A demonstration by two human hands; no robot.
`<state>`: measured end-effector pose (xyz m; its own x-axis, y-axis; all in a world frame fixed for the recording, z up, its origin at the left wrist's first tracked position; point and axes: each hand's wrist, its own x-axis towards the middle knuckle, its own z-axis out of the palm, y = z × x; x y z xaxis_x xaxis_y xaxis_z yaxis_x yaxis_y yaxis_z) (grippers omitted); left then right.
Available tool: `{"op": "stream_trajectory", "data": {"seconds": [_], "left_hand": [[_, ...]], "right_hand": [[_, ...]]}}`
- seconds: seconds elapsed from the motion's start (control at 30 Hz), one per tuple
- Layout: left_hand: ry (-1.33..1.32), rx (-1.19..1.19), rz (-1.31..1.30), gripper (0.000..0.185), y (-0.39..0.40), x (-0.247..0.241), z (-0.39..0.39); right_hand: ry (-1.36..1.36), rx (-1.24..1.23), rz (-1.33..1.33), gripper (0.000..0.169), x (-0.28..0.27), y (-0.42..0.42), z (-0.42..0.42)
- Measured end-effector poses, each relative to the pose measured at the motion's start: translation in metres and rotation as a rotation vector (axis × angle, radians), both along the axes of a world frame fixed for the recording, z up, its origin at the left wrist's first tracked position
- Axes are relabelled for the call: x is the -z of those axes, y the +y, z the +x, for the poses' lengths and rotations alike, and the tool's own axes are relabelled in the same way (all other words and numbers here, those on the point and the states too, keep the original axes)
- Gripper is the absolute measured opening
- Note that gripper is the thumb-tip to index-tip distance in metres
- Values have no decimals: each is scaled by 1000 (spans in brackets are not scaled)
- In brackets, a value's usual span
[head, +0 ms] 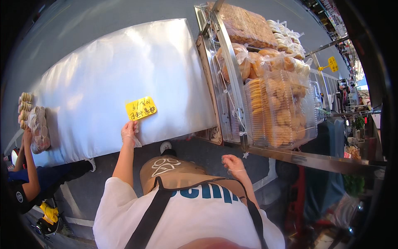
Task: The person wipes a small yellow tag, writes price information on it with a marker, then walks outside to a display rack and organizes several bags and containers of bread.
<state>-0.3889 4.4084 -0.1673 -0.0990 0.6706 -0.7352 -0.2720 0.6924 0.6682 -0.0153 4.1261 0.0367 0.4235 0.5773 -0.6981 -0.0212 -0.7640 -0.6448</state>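
In a clear plastic glove, my left hand (129, 134) pinches the near edge of a yellow card (141, 108) with handwriting on it. The card is over the metal-covered table (102, 77), near its front edge. My right hand (233, 165), also in a clear glove, hangs in front of the tan apron (174, 171) with fingers curled; no object shows in it. It is below the front rail of the metal-framed rack on the right.
The rack holds clear plastic boxes of baked goods (281, 109), bagged buns (258, 62) and a wrapped stack (245, 26). At the table's left end, another person's hands touch bagged round goods (39, 130). A yellow tag (332, 64) hangs on the rack's far side.
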Motion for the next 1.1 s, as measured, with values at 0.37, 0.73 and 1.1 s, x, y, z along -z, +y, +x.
{"op": "stream_trajectory", "data": {"seconds": [0.37, 0.73, 1.1], "left_hand": [[-124, -84, -26, 13, 12, -3, -12], [-52, -225, -107, 15, 21, 9, -7], [215, -163, -207, 16, 6, 7, -27]], "right_hand": [[-883, -209, 717, 36, -172, 451, 13], [-1592, -1263, -605, 26, -117, 544, 339], [-1256, -1245, -797, 43, 39, 551, 477]]}}
